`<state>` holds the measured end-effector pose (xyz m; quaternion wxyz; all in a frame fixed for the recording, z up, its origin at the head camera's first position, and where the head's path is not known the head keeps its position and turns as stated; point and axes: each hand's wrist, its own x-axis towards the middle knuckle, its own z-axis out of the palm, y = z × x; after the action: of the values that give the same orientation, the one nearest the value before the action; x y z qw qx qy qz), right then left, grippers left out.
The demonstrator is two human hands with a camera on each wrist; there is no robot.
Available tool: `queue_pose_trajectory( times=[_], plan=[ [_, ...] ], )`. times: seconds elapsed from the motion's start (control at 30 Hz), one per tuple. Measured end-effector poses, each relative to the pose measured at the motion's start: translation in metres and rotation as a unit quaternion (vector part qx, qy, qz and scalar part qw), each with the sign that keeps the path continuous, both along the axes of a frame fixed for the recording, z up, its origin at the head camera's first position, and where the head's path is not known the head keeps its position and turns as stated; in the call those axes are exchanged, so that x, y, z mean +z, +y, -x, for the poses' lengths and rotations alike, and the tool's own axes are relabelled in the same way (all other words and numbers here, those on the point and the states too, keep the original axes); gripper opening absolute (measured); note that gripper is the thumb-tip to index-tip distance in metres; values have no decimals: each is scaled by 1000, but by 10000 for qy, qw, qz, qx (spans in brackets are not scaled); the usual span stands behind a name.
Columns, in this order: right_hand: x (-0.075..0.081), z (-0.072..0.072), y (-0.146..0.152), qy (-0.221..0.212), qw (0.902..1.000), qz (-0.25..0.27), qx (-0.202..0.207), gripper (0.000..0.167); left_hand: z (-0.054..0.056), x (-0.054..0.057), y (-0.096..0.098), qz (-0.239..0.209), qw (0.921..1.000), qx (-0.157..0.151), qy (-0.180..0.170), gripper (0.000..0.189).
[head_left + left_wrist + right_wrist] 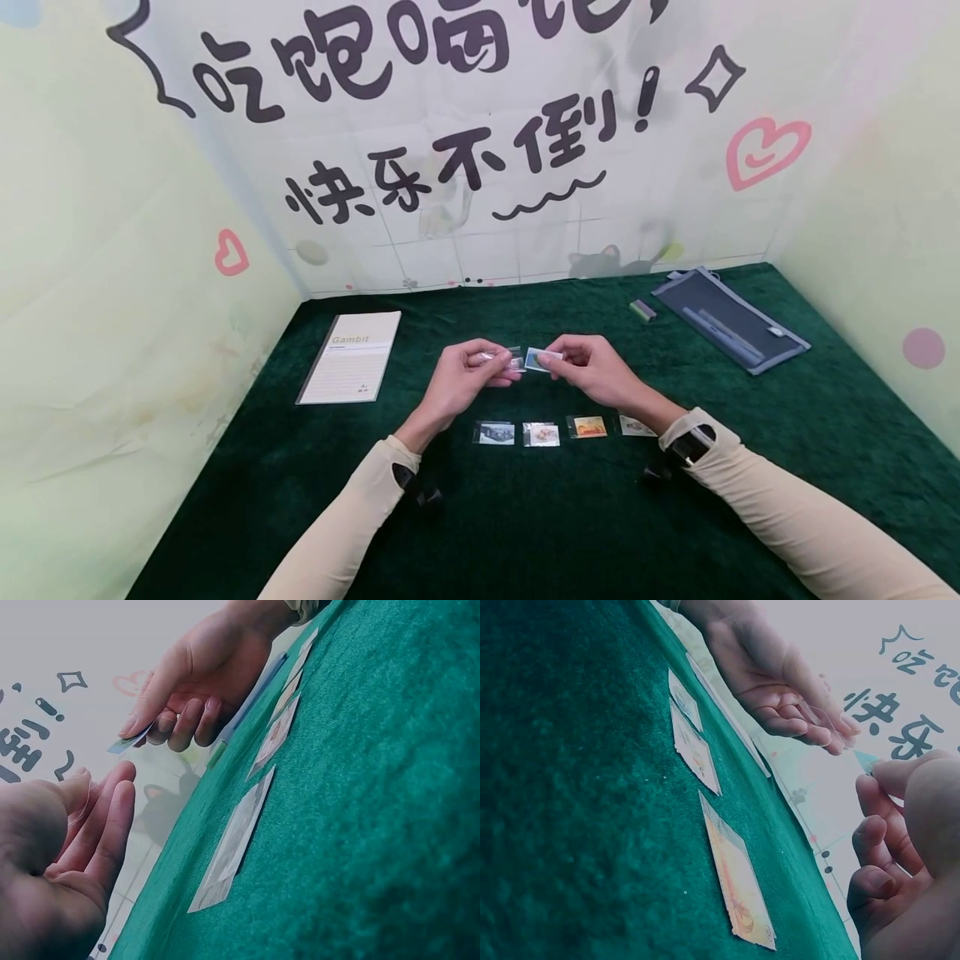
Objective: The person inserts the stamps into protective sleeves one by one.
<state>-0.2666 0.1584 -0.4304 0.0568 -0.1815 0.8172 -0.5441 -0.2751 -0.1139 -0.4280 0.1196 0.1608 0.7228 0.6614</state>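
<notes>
My left hand [459, 379] pinches a small clear plastic sleeve [515, 361] between thumb and fingers. A small blue and white stamp [535, 359] is held by my right hand [600, 372], thumb on its face, close to the sleeve's edge. Both hands are raised above the table, as the left wrist view shows with the stamp [126, 744] near the left fingertips. Below them lies a row of stamps in clear sleeves: a grey-blue one [497, 433], a pale reddish one [542, 434], an orange one [590, 427] and one [636, 426] partly hidden by the right wrist.
Dark green cloth [525, 525] covers the table. A notebook [348, 358] lies at the left. At the back right are a blue mesh zip pouch [731, 321] with pens inside and a small green and purple block [642, 311]. A printed curtain [480, 233] stands behind.
</notes>
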Motion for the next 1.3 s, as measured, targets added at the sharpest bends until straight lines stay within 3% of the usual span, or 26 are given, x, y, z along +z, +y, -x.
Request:
queue_pose_trajectory(
  times=[0.57,0.93,1.3],
  plan=[
    [-4,2,-2,-30,9998,-164,101,28,-1,0,1,-31,10000,-37,-21,29],
    [-2,-3,-2,240,9995,-217,14,24,-3,-2,3,-252,9994,-119,-184,31],
    [-2,-2,-3,193,9995,-227,-71,27,-3,-2,4,19,9999,-122,42,31]
  ],
)
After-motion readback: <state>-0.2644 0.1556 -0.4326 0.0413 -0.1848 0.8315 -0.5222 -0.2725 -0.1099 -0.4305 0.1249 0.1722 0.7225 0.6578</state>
